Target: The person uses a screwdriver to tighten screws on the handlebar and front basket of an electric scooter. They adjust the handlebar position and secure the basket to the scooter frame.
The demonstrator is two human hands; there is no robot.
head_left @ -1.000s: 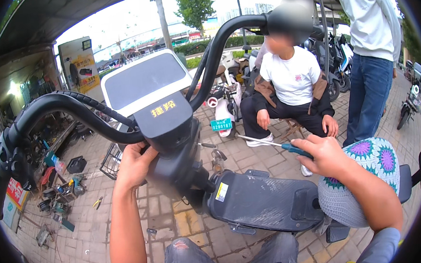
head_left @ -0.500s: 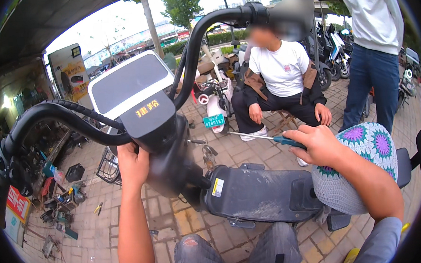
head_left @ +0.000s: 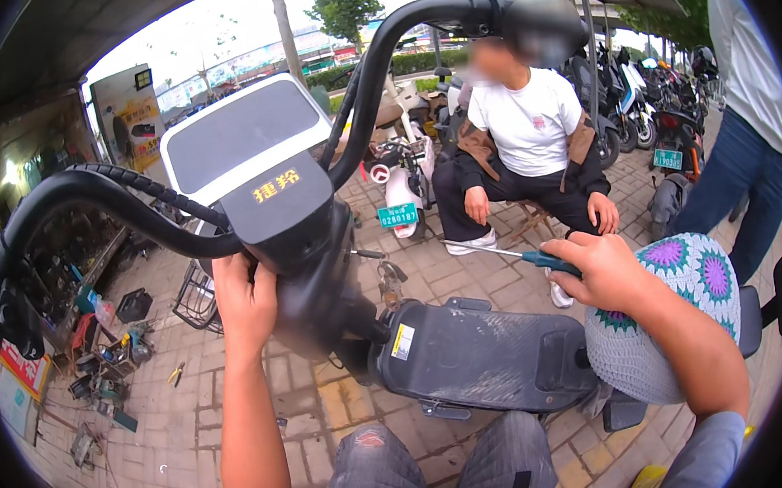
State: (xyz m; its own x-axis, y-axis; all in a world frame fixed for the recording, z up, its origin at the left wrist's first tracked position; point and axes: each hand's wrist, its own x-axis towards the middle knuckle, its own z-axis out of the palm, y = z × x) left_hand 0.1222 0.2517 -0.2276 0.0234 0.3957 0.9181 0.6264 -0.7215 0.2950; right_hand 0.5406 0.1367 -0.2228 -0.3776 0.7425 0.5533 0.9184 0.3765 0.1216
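Observation:
Before me stands a black electric scooter with a curved handlebar (head_left: 75,183), a white-framed display (head_left: 240,132) and a dark footboard (head_left: 480,347). My left hand (head_left: 245,295) is closed at the near side of the housing below the handlebar. Its fingertips go in behind the housing, so what they grip is hidden. In my right hand (head_left: 601,267) is a screwdriver (head_left: 550,262), held by its dark teal handle above the footboard. Its long thin shaft points left and touches nothing that I can see. Beneath my right forearm is the crocheted seat cover (head_left: 619,364), grey with purple and green flowers.
A seated person (head_left: 527,121) in a white shirt faces the scooter from beyond it, and another person (head_left: 746,137) stands at the right. Pliers (head_left: 177,375) and a pile of tools and parts (head_left: 113,359) lie on the paving at left. Parked scooters (head_left: 625,92) line the back.
My view has shifted slightly. The standing person has moved right, uncovering a parked scooter with a green plate. Both my hands keep nearly the same places, the screwdriver still in my right.

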